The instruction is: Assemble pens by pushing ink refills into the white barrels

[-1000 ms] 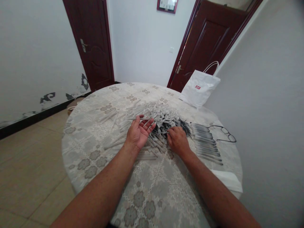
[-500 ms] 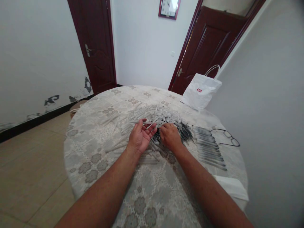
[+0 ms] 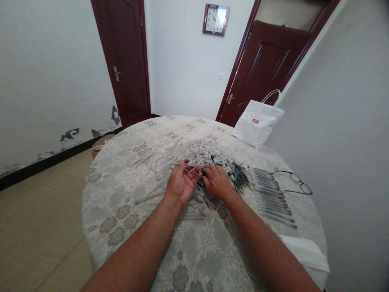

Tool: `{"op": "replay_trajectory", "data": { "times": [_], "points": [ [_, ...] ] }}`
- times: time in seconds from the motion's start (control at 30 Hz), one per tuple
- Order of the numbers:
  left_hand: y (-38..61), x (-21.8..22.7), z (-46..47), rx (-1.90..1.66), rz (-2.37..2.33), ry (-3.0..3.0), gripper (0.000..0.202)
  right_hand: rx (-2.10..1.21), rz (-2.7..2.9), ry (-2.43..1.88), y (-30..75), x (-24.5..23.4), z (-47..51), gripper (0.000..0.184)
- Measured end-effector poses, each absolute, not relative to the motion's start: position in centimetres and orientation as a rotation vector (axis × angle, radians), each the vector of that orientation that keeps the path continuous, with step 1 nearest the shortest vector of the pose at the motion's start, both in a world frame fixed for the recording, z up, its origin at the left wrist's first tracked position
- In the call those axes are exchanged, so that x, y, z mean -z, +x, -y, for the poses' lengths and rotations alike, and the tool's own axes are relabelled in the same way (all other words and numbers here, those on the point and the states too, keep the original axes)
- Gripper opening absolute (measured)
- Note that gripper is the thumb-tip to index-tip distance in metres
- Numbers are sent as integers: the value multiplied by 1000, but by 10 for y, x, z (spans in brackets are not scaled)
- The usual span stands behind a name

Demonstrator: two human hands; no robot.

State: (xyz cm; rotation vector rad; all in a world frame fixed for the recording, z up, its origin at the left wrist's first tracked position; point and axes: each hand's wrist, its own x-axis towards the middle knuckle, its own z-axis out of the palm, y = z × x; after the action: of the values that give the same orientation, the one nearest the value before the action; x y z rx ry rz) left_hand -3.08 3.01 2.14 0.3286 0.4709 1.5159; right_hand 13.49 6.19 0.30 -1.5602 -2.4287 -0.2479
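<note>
A heap of pale grey pen barrels and dark pen parts lies in the middle of a round table with a lace-patterned cloth. My left hand rests palm up at the heap's near edge, fingers loosely spread, with one thin pale pen piece lying across the fingertips. My right hand is palm down right beside it, fingers curled into the pile; what they hold is hidden. A neat row of assembled pens lies to the right of my right hand.
Black-framed glasses lie at the table's right edge, by the wall. A white paper bag stands at the far right of the table. White folded paper lies near the front right. Two dark doors and a wall clock are behind.
My right hand has slid left from beside the pen row until it nearly touches my left hand. The view has tilted up a little; the left hand stays in place.
</note>
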Motion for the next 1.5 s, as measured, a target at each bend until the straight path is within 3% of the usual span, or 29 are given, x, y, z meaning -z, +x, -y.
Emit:
{"op": "replay_trajectory", "data": {
  "times": [0.63,1.03,1.3,1.5],
  "points": [
    [-26,-16,-30,-1499,-501,382,25,86,2276,-1254,189,20,-12,25],
    [-23,-13,-31,-1474,-537,420,23,-32,2118,-1203,205,25,-21,37],
    [-18,-14,-27,-1470,-566,472,25,56,2188,-1174,201,18,-13,30],
    [-18,-14,-27,-1465,-581,483,26,177,2320,-1250,184,25,-9,36]
  ]
}}
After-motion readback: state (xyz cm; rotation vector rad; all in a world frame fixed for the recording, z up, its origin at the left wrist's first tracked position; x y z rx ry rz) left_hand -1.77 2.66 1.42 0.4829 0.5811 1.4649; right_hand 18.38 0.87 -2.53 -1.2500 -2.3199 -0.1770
